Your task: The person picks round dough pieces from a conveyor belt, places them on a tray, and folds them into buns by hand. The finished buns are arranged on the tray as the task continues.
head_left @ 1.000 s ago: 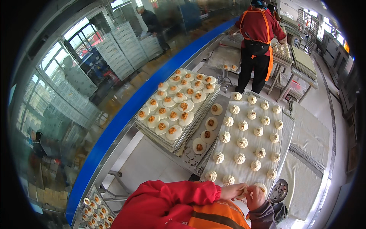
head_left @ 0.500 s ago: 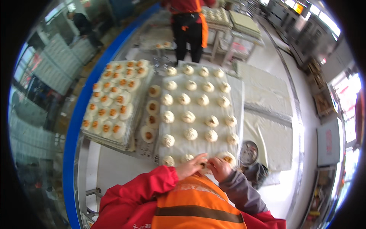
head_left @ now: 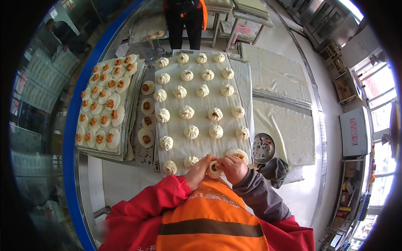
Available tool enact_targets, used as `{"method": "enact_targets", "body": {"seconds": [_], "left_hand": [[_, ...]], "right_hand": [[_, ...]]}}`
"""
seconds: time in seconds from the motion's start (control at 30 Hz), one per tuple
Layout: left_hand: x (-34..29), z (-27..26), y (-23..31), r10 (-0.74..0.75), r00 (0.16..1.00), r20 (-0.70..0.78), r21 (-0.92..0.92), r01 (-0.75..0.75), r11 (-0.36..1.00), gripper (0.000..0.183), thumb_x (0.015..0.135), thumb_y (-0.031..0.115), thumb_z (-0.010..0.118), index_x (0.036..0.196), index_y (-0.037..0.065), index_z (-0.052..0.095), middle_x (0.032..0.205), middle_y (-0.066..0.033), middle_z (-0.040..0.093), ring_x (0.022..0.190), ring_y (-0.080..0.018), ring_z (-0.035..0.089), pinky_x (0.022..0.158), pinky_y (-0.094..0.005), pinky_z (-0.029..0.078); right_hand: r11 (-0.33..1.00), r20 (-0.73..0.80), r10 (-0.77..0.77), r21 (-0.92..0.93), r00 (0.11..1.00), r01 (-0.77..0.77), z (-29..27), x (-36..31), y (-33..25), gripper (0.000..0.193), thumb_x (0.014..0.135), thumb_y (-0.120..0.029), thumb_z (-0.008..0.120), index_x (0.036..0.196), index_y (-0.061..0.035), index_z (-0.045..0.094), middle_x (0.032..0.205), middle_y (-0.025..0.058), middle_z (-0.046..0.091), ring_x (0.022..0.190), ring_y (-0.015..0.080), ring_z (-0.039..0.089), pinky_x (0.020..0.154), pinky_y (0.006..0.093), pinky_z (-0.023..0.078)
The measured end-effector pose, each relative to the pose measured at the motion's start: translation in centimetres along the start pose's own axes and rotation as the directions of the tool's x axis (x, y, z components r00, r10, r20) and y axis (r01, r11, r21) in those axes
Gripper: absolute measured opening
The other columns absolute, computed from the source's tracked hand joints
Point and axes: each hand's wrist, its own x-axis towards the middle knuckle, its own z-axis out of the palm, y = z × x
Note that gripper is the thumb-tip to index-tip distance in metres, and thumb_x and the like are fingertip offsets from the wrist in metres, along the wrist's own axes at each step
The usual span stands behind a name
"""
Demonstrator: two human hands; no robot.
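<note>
A partly gathered bun (head_left: 213, 170), its dark filling showing in a small opening at the top, is between my hands at the near edge of the cloth-lined tray (head_left: 176, 136). My left hand (head_left: 197, 172) cups it from the left, fingers closed against its side. Pinching the dough rim from the right is my right hand (head_left: 234, 169). Just beyond that hand lies a flat dough round with orange filling (head_left: 238, 156), partly covered by the fingers. Rows of pleated buns (head_left: 191, 132) sit on the tray, one bun (head_left: 191, 162) close to my left hand.
Filled dough rounds (head_left: 100, 138) cover a stack of trays at the left; several more (head_left: 145, 137) lie beside my tray. At right are a round metal pan (head_left: 264, 148), a dark cloth (head_left: 274, 171) and cloth-covered trays (head_left: 289, 138). Another person (head_left: 184, 23) stands at the far side.
The view has tilted and shifted, so the trays appear farther left and higher. My hands are slightly farther apart, and the bun between them shows more clearly.
</note>
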Motion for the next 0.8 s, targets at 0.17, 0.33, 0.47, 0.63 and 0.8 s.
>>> {"method": "enact_targets", "body": {"seconds": [0.17,0.33,0.47,0.63,0.8], "left_hand": [[0.7,1.8,-0.9,0.113,0.982,-0.153,0.127,-0.094,0.987,0.056,0.103,0.056,0.033,0.109,0.007,0.058,0.081,-0.0033,0.061,0.064,-0.0121,0.060,0.047,-0.0255,0.047],[0.8,1.6,0.5,0.050,0.993,-0.107,0.259,-0.021,0.966,0.062,0.098,0.066,0.036,0.113,0.010,0.059,0.091,-0.0001,0.061,0.068,-0.0078,0.056,0.053,-0.0241,0.046],[0.4,1.6,1.1,0.015,0.994,-0.112,0.276,0.017,0.961,0.064,0.098,0.066,0.035,0.116,0.009,0.057,0.084,-0.0008,0.059,0.059,-0.0074,0.051,0.047,-0.0233,0.039],[0.3,0.6,0.3,-0.005,1.000,-0.021,0.363,0.012,0.932,0.068,0.098,0.067,0.032,0.125,0.007,0.050,0.077,-0.0009,0.057,0.059,-0.0087,0.050,0.047,-0.0240,0.039],[1.4,-0.2,-0.2,0.281,0.958,0.056,0.577,-0.261,0.774,0.070,0.098,0.067,0.028,0.124,0.006,0.051,0.078,-0.0019,0.057,0.058,-0.0077,0.050,0.047,-0.0230,0.038]], "right_hand": [[0.998,-0.005,-0.035,-0.046,0.999,0.035,-0.3,0.4,-0.4,0.014,0.075,-0.005,0.062,0.088,-0.0052,0.059,0.077,0.0081,0.058,0.072,0.0268,0.061,0.065,0.0357,0.050],[0.982,0.052,-0.136,-0.126,0.989,0.142,-0.7,0.9,-0.1,0.014,0.074,-0.007,0.062,0.088,-0.0069,0.059,0.076,0.0069,0.058,0.070,0.0252,0.061,0.065,0.0347,0.050],[0.996,-0.012,-0.073,-0.043,0.997,0.072,-0.5,0.7,0.2,0.015,0.076,-0.006,0.067,0.089,-0.0062,0.061,0.079,0.0079,0.061,0.070,0.0269,0.062,0.064,0.0359,0.050],[0.993,0.016,-0.054,-0.104,0.998,0.055,-0.5,0.0,0.3,0.016,0.076,-0.005,0.070,0.089,-0.0048,0.061,0.078,0.0097,0.062,0.071,0.0287,0.063,0.065,0.0368,0.050],[0.975,-0.056,0.144,0.177,0.988,-0.132,-0.3,-0.4,0.5,0.013,0.077,-0.005,0.070,0.087,-0.0045,0.060,0.077,0.0091,0.061,0.068,0.0288,0.062,0.063,0.0371,0.050]]}}
